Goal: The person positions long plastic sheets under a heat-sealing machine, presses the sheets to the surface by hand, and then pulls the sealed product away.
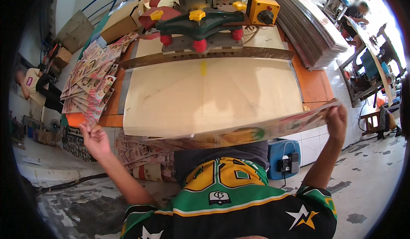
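My right hand (336, 120) grips the right end of a long printed plastic sheet (239, 135), which is tilted along the front edge of the work surface. A wide cream sheet (213, 95) lies flat behind it, under a heat-sealing press with a long metal bar (205, 58). Off the table's front left corner, my left hand (96, 141) is raised with its fingers curled in a pinch. Its fingertips are close to the lowest corner of a fanned pile of printed plastic pouches (92, 78); whether anything is between them I cannot make out.
The green press head (200, 27) has yellow knobs, with a yellow control box (262, 10) beside it. A tall stack of sheets (307, 25) stands at the back right. More printed sheets (139, 151) lie below the table. Two people sit farther away, left and right.
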Demonstrator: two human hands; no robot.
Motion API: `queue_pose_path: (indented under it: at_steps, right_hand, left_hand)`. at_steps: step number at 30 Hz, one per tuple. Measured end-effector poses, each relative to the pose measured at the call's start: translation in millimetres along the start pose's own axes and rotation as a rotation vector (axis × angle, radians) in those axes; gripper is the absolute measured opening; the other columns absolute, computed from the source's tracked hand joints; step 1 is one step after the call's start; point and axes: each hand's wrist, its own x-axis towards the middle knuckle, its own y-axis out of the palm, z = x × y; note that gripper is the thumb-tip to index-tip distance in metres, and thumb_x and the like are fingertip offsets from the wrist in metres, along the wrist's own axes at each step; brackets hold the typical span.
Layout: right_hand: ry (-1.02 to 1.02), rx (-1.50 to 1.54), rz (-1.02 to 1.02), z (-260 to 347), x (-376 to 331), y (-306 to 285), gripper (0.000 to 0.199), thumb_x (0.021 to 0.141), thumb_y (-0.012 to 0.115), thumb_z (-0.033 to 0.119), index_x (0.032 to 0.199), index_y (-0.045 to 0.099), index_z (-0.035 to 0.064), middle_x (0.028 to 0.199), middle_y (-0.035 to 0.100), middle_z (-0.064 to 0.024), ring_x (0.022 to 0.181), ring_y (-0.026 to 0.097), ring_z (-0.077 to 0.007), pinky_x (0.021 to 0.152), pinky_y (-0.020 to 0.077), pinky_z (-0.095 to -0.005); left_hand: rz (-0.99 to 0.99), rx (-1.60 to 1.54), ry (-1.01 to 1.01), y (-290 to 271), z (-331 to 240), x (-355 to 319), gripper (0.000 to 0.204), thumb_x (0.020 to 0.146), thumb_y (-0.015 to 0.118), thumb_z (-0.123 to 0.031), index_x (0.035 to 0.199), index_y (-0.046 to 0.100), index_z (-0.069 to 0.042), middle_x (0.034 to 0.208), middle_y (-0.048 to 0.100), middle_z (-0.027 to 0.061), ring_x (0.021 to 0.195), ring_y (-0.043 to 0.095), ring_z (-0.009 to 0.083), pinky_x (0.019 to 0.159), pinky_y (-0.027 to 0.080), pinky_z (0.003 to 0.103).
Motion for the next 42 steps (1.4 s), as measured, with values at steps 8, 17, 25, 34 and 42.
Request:
queue_pose_path:
  at_steps: [8, 17, 25, 34, 42]
  right_hand:
    - [0.026, 0.240, -0.356, -79.9, -5.3, -240.0, 0.039, 0.109, 0.056, 0.035, 0.134, 0.059, 0.0052, 0.116, 0.065, -0.0020, 0.107, 0.060, -0.0128, 0.095, 0.0489, -0.0324]
    - [0.052, 0.281, -0.532, -57.3, -29.1, -249.7, 0.039, 0.110, 0.052, 0.040, 0.127, 0.058, 0.0050, 0.118, 0.062, -0.0068, 0.110, 0.064, -0.0177, 0.096, 0.0526, -0.0355]
    - [0.028, 0.348, -0.577, -55.1, -12.1, -158.2, 0.033, 0.111, 0.053, 0.031, 0.126, 0.060, 0.0030, 0.118, 0.066, -0.0077, 0.111, 0.066, -0.0160, 0.093, 0.0552, -0.0339]
    - [-0.038, 0.362, -0.387, -77.6, -2.5, -158.0, 0.036, 0.108, 0.059, 0.032, 0.132, 0.063, 0.0058, 0.121, 0.068, -0.0037, 0.112, 0.066, -0.0148, 0.096, 0.0542, -0.0325]
    - [-0.057, 0.422, -0.275, -74.2, 3.3, -97.5, 0.030, 0.110, 0.056, 0.032, 0.123, 0.063, 0.0056, 0.116, 0.069, -0.0055, 0.107, 0.067, -0.0141, 0.094, 0.0551, -0.0332]
  left_hand:
    - [-0.499, -0.025, 0.258, -252.6, -190.9, 166.0, 0.024, 0.109, 0.056, -0.023, 0.112, 0.060, 0.000, 0.075, 0.046, 0.0016, 0.058, 0.042, 0.0119, 0.049, 0.043, 0.025]
    - [-0.193, 0.332, 0.108, -231.6, -193.3, 103.4, 0.026, 0.109, 0.057, -0.027, 0.110, 0.062, -0.002, 0.071, 0.045, 0.0011, 0.055, 0.035, 0.0108, 0.045, 0.033, 0.023]
    - [0.301, 0.600, -0.182, -68.1, -85.9, -27.2, 0.024, 0.109, 0.058, -0.026, 0.104, 0.061, -0.003, 0.071, 0.045, -0.0008, 0.056, 0.038, 0.0053, 0.043, 0.033, 0.020]
    - [0.641, 1.288, -0.547, -7.7, -60.9, -59.2, 0.035, 0.098, 0.074, -0.024, 0.118, 0.071, 0.004, 0.083, 0.071, 0.0081, 0.078, 0.067, 0.0101, 0.064, 0.049, 0.022]
    - [1.011, 1.272, -0.745, 49.9, 10.0, -91.4, 0.044, 0.092, 0.077, -0.017, 0.131, 0.068, 0.002, 0.133, 0.070, 0.0151, 0.122, 0.066, 0.0225, 0.100, 0.052, 0.035]
